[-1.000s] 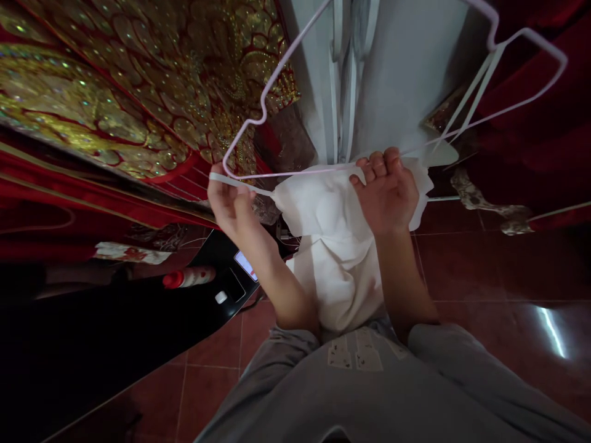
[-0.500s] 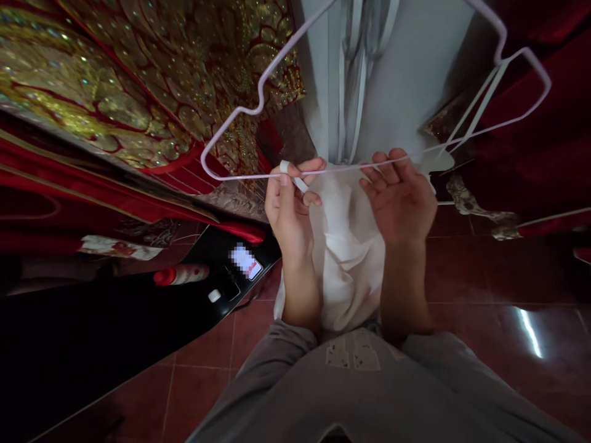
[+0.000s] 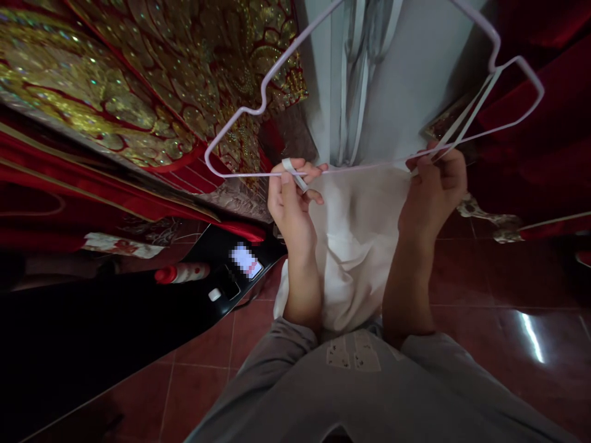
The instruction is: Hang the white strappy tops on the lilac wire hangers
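Observation:
A white wire hanger [image 3: 258, 114] is held up in front of me, its lower bar running across between my hands. A white garment [image 3: 357, 246] hangs below that bar, down to my grey sleeves. My left hand [image 3: 290, 203] is closed on one of the garment's white straps [image 3: 295, 175], pinched at the bar. My right hand [image 3: 434, 191] is closed on the garment's top edge at the bar, near the other strap [image 3: 466, 117], which loops over the hanger's right notch.
Red garments with gold embroidery [image 3: 138, 86] hang at the left, dark red cloth [image 3: 545, 154] at the right. A black surface [image 3: 115, 332] at lower left bears a red-capped bottle [image 3: 182, 272] and a phone [image 3: 247, 261]. A white wall [image 3: 406, 74] stands behind. Red floor tiles [image 3: 484, 283] lie below.
My left hand moved right along the bar with the strap, from far left to beside the garment. My right hand slid right and up along the bar toward the strap.

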Demonstrator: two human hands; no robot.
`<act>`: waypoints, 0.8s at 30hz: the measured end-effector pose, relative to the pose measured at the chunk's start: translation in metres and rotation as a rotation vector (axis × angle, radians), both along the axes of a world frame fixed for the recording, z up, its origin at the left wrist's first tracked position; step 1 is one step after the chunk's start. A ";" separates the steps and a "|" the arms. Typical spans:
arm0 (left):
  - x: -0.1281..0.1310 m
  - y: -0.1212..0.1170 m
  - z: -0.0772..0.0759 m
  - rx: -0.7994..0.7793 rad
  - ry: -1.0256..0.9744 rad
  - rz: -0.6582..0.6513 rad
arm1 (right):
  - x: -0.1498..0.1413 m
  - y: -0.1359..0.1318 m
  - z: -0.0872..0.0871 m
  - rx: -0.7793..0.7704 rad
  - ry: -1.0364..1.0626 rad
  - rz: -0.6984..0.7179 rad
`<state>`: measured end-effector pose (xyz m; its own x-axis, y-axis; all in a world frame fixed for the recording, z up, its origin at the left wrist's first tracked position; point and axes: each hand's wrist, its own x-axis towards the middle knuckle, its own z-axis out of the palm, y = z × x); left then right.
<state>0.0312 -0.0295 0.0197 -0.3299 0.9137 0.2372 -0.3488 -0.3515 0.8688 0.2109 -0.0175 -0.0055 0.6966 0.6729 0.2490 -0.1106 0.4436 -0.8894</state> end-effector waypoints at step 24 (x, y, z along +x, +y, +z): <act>-0.007 0.014 -0.016 0.151 -0.009 -0.032 | 0.023 0.019 0.074 0.350 -0.306 0.164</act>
<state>0.0247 -0.0152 0.0038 -0.3035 0.8782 0.3697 -0.3694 -0.4661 0.8039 0.2342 0.0016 0.0683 0.4483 0.6070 0.6562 0.0387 0.7202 -0.6927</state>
